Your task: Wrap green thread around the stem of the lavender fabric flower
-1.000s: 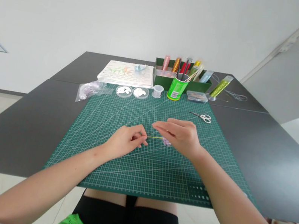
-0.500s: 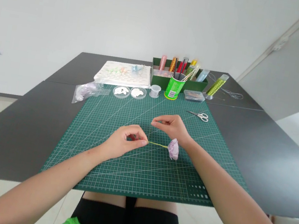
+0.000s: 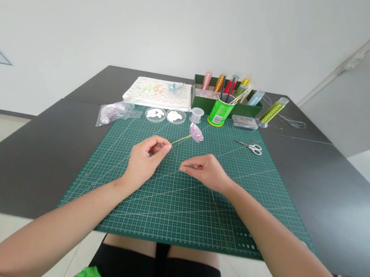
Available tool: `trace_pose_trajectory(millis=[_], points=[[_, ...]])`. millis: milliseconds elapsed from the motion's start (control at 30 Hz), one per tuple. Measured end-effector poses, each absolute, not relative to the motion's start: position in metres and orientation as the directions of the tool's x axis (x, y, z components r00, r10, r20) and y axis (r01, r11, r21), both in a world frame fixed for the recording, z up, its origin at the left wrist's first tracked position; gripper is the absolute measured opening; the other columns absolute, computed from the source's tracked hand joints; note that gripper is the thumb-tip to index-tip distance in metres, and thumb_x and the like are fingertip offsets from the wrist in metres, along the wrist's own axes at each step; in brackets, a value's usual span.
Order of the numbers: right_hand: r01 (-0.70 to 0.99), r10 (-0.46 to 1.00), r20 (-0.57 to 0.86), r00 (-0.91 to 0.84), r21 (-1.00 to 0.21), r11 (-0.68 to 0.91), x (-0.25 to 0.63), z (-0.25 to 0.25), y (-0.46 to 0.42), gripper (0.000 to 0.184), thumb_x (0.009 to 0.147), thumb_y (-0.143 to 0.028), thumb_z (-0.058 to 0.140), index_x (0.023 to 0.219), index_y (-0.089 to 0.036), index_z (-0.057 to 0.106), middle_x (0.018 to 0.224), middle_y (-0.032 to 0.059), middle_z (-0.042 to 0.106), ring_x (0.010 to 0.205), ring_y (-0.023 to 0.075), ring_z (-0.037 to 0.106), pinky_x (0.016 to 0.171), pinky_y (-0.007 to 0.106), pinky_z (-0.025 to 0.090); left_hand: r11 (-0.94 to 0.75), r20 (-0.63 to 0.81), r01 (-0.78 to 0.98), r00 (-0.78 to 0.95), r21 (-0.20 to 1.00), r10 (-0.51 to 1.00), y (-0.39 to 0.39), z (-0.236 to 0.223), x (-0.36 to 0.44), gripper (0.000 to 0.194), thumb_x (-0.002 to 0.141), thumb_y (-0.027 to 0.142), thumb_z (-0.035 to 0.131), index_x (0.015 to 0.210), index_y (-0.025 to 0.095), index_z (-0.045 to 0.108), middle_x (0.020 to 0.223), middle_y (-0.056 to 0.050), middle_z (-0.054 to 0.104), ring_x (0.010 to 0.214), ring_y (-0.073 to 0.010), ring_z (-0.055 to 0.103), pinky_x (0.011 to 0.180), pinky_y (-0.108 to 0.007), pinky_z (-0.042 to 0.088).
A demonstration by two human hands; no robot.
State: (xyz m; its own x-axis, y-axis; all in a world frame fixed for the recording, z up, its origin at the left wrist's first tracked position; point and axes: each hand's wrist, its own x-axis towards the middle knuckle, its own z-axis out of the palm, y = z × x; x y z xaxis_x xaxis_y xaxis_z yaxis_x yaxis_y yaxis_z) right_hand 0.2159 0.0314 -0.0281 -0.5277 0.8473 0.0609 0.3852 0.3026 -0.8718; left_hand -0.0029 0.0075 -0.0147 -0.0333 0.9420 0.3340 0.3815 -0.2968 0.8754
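Observation:
A pale purple artificial flower (image 3: 196, 133) on a thin yellow-green stem (image 3: 181, 139) points away and to the right over the green cutting mat (image 3: 158, 214). Its stem end is pinched between the thumb and fingers of my left hand (image 3: 147, 158). My right hand (image 3: 206, 172) is closed in a pinch just right of and nearer than the stem, apart from the flower. A fine yellowish thread (image 3: 216, 207) trails from under my right hand toward the mat's front edge; the part at the fingertips is too thin to make out.
White-handled scissors (image 3: 255, 149) lie at the mat's right. Along the back stand a green can (image 3: 220, 111) of tools, a green box (image 3: 208, 104) of coloured spools, a green spool (image 3: 274, 111), a clear case (image 3: 244, 122), round dishes (image 3: 155, 114), a plastic bag (image 3: 114, 113) and a white stack (image 3: 157, 101).
My left hand has moved up and left, swinging the flower from the near right to the far side. My right hand has come down closer to me, still pinched.

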Motion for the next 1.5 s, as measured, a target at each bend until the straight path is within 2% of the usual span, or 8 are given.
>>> trace_pose_trajectory(millis=[400, 667, 767, 967, 1100, 1167, 1267, 1500], points=[[0.188, 0.766, 0.151, -0.625, -0.923, 0.335, 0.209, -0.011, 0.012, 0.027, 0.088, -0.04, 0.074, 0.088, -0.015, 0.084, 0.069, 0.0022, 0.07, 0.054, 0.0084, 0.038, 0.049, 0.024, 0.028, -0.254, 0.281, 0.624, 0.057, 0.739, 0.958, 0.006, -0.016, 0.004, 0.012, 0.091, 0.025, 0.06, 0.087, 0.021, 0.072, 0.075, 0.001, 0.071, 0.063, -0.0149, 0.059, 0.067, -0.029, 0.046], [0.414, 0.687, -0.017, -0.726, -0.809, 0.417, 0.217, -0.014, 0.025, 0.013, 0.089, -0.027, 0.075, 0.083, -0.017, 0.082, 0.07, 0.0006, 0.068, 0.059, 0.0106, 0.051, 0.061, 0.026, 0.04, -0.11, 0.123, 0.343, -0.014, 0.933, 0.992, 0.015, -0.024, 0.0, 0.016, 0.083, 0.033, 0.068, 0.08, 0.019, 0.075, 0.069, 0.0, 0.068, 0.06, -0.0137, 0.054, 0.06, -0.027, 0.041], [0.509, 0.765, 0.004, -0.644, -0.744, 0.433, 0.221, -0.019, 0.033, 0.006, 0.085, -0.023, 0.079, 0.089, -0.019, 0.08, 0.093, 0.0052, 0.074, 0.083, 0.0176, 0.065, 0.079, 0.032, 0.05, -0.044, 0.048, 0.182, -0.016, 0.982, 0.999, 0.016, -0.024, 0.001, 0.018, 0.08, 0.036, 0.071, 0.08, 0.019, 0.076, 0.061, 0.002, 0.06, 0.055, -0.0113, 0.046, 0.056, -0.026, 0.035], [0.26, 0.859, 0.094, -0.504, -0.931, 0.255, 0.209, -0.028, 0.03, 0.051, 0.085, -0.042, 0.079, 0.131, -0.023, 0.066, 0.136, 0.0121, 0.066, 0.124, 0.0284, 0.062, 0.11, 0.05, 0.047, 0.067, -0.066, -0.011, 0.032, 0.998, 0.997, 0.012, -0.021, 0.006, 0.021, 0.076, 0.038, 0.076, 0.082, 0.018, 0.076, 0.053, 0.006, 0.046, 0.051, -0.0092, 0.036, 0.051, -0.024, 0.024], [-0.098, 0.849, -0.015, -0.528, -0.992, -0.078, 0.186, -0.027, 0.015, 0.045, 0.094, -0.047, 0.066, 0.132, -0.023, 0.063, 0.111, 0.0067, 0.069, 0.085, 0.0149, 0.067, 0.07, 0.03, 0.056, 0.047, -0.043, -0.049, 0.073, 0.998, 0.996, 0.008, -0.025, 0.014, 0.02, 0.076, 0.038, 0.076, 0.08, 0.018, 0.074, 0.056, 0.005, 0.051, 0.053, -0.0099, 0.039, 0.052, -0.024, 0.027], [-0.134, 0.885, -0.087, -0.457, -0.977, -0.165, 0.178, -0.026, 0.011, 0.043, 0.093, -0.049, 0.066, 0.126, -0.021, 0.066, 0.08, -0.0019, 0.061, 0.054, 0.0075, 0.049, 0.046, 0.021, 0.036, 0.025, -0.021, -0.041, 0.084, 0.999, 0.996, 0.006, -0.026, 0.018, 0.018, 0.077, 0.037, 0.074, 0.081, 0.019, 0.074, 0.06, 0.004, 0.056, 0.055, -0.0104, 0.042, 0.053, -0.025, 0.03], [-0.138, 0.945, -0.121, -0.305, -0.976, -0.17, 0.174, -0.025, 0.01, 0.039, 0.085, -0.049, 0.076, 0.108, -0.018, 0.072, 0.055, -0.0102, 0.039, 0.044, 0.0053, 0.025, 0.042, 0.023, 0.016, 0.009, -0.006, -0.04, 0.075, 0.999, 0.997, 0.004, -0.028, 0.021, 0.018, 0.079, 0.037, 0.074, 0.082, 0.02, 0.075, 0.06, 0.004, 0.055, 0.055, -0.0107, 0.041, 0.054, -0.025, 0.033], [-0.247, 0.98, -0.15, -0.134, -0.952, -0.179, 0.175, -0.028, 0.016, 0.037, 0.066, -0.046, 0.088, 0.084, -0.017, 0.072, 0.047, -0.0112, 0.037, 0.043, 0.0052, 0.022, 0.042, 0.026, 0.011, 0.05, -0.044, -0.096, 0.058, 0.994, 0.997, 0.003, -0.031, 0.02, 0.023, 0.078, 0.041, 0.079, 0.087, 0.02, 0.075, 0.06, 0.004, 0.055, 0.057, -0.0108, 0.045, 0.055, -0.024, 0.035]])
